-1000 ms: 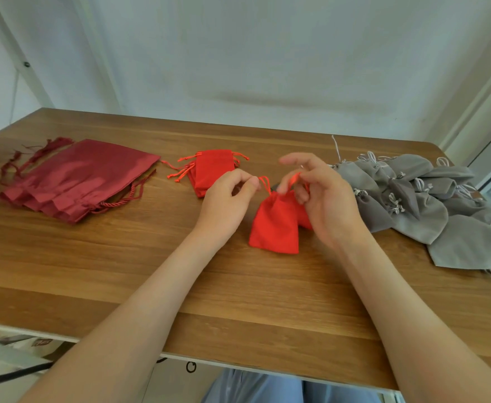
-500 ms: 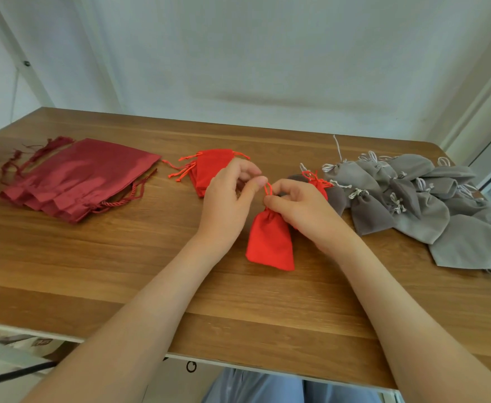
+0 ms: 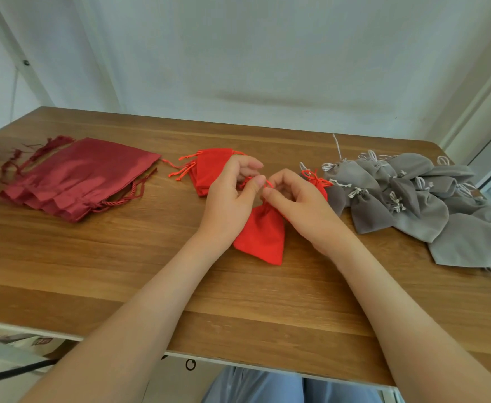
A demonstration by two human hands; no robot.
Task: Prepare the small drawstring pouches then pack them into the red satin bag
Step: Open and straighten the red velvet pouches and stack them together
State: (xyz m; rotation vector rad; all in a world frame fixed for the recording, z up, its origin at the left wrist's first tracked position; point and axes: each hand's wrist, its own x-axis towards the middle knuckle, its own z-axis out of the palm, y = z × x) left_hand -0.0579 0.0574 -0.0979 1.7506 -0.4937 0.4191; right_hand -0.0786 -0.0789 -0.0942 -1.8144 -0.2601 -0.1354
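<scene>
A small bright red drawstring pouch (image 3: 263, 235) lies at the table's middle with its neck gathered. My left hand (image 3: 232, 199) and my right hand (image 3: 299, 203) meet above that neck, each pinching its red cord between thumb and forefinger. A flat stack of red pouches (image 3: 209, 170) sits just behind my left hand. Another red pouch (image 3: 315, 178) with a cinched neck peeks out behind my right hand. The dark red satin bags (image 3: 72, 177) lie stacked at the far left, cords trailing.
A heap of several grey drawstring pouches (image 3: 418, 199) covers the right side of the wooden table (image 3: 93, 271), reaching its right edge. A white wall stands behind the table. The near table edge runs below my forearms.
The pouch's mouth went from open to gathered tight. My hands came together at its neck, and the pouch slid slightly toward me. A cinched red pouch came into sight behind my right hand.
</scene>
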